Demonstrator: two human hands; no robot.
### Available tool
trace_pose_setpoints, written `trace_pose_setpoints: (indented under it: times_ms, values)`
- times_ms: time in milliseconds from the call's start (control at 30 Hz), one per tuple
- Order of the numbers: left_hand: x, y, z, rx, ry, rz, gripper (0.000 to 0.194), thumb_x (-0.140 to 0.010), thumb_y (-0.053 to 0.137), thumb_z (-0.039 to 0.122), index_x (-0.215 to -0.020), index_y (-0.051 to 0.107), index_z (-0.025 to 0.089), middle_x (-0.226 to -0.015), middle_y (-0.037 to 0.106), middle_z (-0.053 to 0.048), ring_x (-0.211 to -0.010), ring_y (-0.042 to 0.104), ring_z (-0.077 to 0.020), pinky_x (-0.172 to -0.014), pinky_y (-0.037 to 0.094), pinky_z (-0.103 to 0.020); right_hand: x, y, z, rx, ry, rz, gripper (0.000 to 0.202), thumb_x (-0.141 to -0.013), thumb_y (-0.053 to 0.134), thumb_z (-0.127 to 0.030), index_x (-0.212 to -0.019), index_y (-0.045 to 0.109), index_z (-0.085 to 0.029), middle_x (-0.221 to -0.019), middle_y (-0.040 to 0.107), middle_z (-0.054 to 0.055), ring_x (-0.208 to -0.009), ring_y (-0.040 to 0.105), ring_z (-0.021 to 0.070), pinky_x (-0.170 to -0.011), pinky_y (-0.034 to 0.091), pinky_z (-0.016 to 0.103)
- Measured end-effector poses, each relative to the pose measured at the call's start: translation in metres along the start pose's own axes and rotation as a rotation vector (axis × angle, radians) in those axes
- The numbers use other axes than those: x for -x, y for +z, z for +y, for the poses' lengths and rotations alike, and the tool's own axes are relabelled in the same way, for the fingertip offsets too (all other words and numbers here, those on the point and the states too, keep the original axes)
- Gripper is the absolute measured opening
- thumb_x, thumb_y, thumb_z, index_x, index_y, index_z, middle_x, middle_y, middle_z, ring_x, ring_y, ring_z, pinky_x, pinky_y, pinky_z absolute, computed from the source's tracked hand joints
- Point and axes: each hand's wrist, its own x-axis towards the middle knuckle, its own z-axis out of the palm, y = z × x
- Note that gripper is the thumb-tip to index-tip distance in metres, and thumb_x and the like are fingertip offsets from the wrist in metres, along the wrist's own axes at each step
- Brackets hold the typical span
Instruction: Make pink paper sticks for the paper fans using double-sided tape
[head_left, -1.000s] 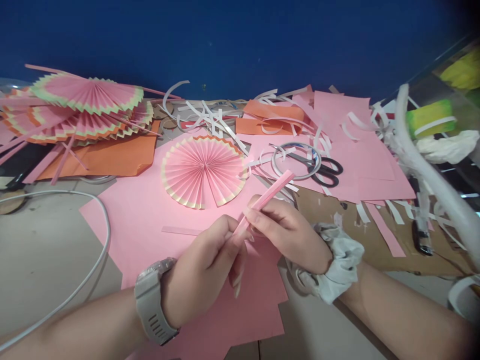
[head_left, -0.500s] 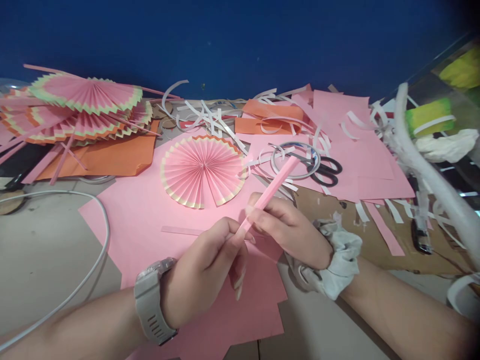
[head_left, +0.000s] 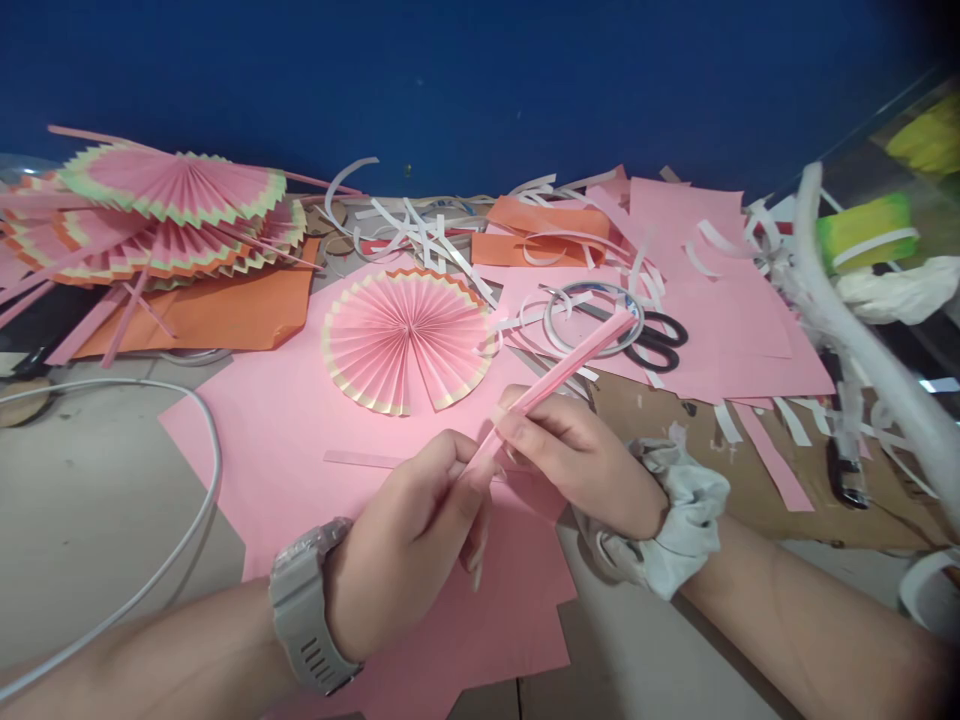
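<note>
A narrow folded pink paper strip [head_left: 574, 362] slants up to the right between both hands. My left hand [head_left: 424, 520] pinches its lower end, and my right hand [head_left: 570, 450] grips it a little higher, thumb on top. Its far end overlaps the tape roll [head_left: 553, 335] in view. Beyond my hands a round pleated pink paper fan [head_left: 409, 340] with a cream and orange edge lies on large pink sheets [head_left: 262, 430]; a gap shows at its near side. A thin pink strip [head_left: 360, 460] lies by my left hand.
Scissors [head_left: 660, 340] lie beside the tape roll. Stacked pleated fans [head_left: 180, 190] and orange paper [head_left: 262, 310] are at the left, near a white cable [head_left: 214, 440]. White paper scraps [head_left: 427, 235], pink sheets [head_left: 727, 320] and cardboard [head_left: 637, 410] lie at the back and right.
The folded strip now reaches farther up and right, with more of it showing beyond my right hand. Both hands stay nearly in place.
</note>
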Motion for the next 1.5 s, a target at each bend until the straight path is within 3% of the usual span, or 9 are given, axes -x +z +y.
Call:
trace_pose_setpoints:
  times_ms: [233, 400, 467, 600, 800, 1167, 1267, 1367, 1500]
  values:
    - [0.000, 0.000, -0.001, 0.078, 0.022, -0.027, 0.031, -0.097, 0.028, 0.039, -0.076, 0.040, 0.019, -0.060, 0.048, 0.006, -0.044, 0.047, -0.0060, -0.051, 0.041, -0.023, 0.000, 0.000, 0.000, -0.039, 0.045, 0.012, 0.033, -0.091, 0.044, -0.024, -0.059, 0.041, -0.017, -0.056, 0.037, -0.005, -0.051, 0.034, 0.0066, -0.052, 0.032, 0.021]
    - [-0.001, 0.000, -0.002, 0.133, 0.051, -0.048, 0.026, -0.097, 0.029, 0.036, -0.083, 0.043, 0.019, -0.058, 0.048, 0.006, -0.043, 0.047, -0.0066, -0.050, 0.040, -0.022, 0.001, 0.002, -0.004, 0.033, 0.065, -0.128, 0.025, -0.090, 0.047, -0.028, -0.067, 0.050, -0.017, -0.063, 0.046, -0.003, -0.059, 0.043, 0.0090, -0.057, 0.035, 0.023]
    - [-0.002, 0.000, -0.001, 0.099, 0.042, -0.040, 0.027, -0.096, 0.030, 0.037, -0.082, 0.044, 0.019, -0.057, 0.050, 0.006, -0.045, 0.049, -0.0074, -0.052, 0.041, -0.023, 0.000, 0.002, -0.004, 0.051, 0.065, -0.099, 0.028, -0.090, 0.045, -0.030, -0.066, 0.050, -0.016, -0.062, 0.045, -0.003, -0.058, 0.043, 0.0088, -0.057, 0.035, 0.023]
    - [0.000, 0.000, 0.001, 0.020, 0.030, -0.011, 0.031, -0.096, 0.029, 0.038, -0.077, 0.044, 0.019, -0.057, 0.051, 0.005, -0.047, 0.050, -0.0083, -0.055, 0.042, -0.025, -0.001, 0.001, -0.005, -0.035, 0.035, 0.006, 0.032, -0.090, 0.046, -0.027, -0.060, 0.044, -0.017, -0.058, 0.042, -0.005, -0.056, 0.041, 0.0079, -0.057, 0.036, 0.022]
    - [0.000, 0.000, -0.001, 0.062, 0.028, -0.040, 0.028, -0.097, 0.028, 0.037, -0.081, 0.044, 0.019, -0.060, 0.050, 0.005, -0.045, 0.048, -0.0070, -0.052, 0.041, -0.024, 0.000, 0.001, -0.002, -0.004, 0.094, -0.177, 0.026, -0.090, 0.047, -0.025, -0.066, 0.051, -0.016, -0.063, 0.050, -0.002, -0.060, 0.048, 0.0099, -0.060, 0.039, 0.024]
    - [-0.005, -0.003, 0.001, 0.238, 0.055, -0.160, 0.023, -0.097, 0.028, 0.031, -0.085, 0.043, 0.018, -0.061, 0.051, 0.004, -0.048, 0.054, -0.0080, -0.054, 0.048, -0.024, -0.001, 0.000, -0.002, -0.135, 0.065, -0.155, 0.029, -0.090, 0.046, -0.024, -0.062, 0.049, -0.016, -0.061, 0.047, -0.003, -0.058, 0.045, 0.0086, -0.058, 0.038, 0.023]
    - [-0.004, -0.004, 0.002, 0.318, 0.090, -0.237, 0.018, -0.097, 0.029, 0.026, -0.089, 0.043, 0.018, -0.067, 0.057, 0.001, -0.057, 0.061, -0.0106, -0.061, 0.051, -0.026, 0.000, -0.001, -0.001, -0.205, 0.096, -0.123, 0.030, -0.090, 0.046, -0.028, -0.062, 0.050, -0.017, -0.059, 0.043, -0.004, -0.056, 0.042, 0.0085, -0.055, 0.035, 0.024]
    - [-0.004, -0.003, 0.002, 0.357, 0.104, -0.300, 0.016, -0.097, 0.029, 0.021, -0.096, 0.044, 0.017, -0.075, 0.063, -0.003, -0.069, 0.065, -0.0130, -0.067, 0.051, -0.028, -0.001, -0.003, 0.002, -0.326, 0.143, -0.036, 0.034, -0.090, 0.045, -0.032, -0.060, 0.041, -0.018, -0.054, 0.030, -0.006, -0.049, 0.029, 0.0078, -0.046, 0.025, 0.024]
    - [0.000, -0.002, 0.001, 0.371, 0.116, -0.282, 0.014, -0.096, 0.033, 0.022, -0.098, 0.045, 0.016, -0.078, 0.064, -0.004, -0.072, 0.065, -0.0140, -0.070, 0.051, -0.029, -0.004, -0.007, 0.006, -0.462, 0.123, 0.144, 0.041, -0.089, 0.047, -0.033, -0.056, 0.028, -0.019, -0.052, 0.020, -0.007, -0.046, 0.017, 0.0074, -0.043, 0.017, 0.025]
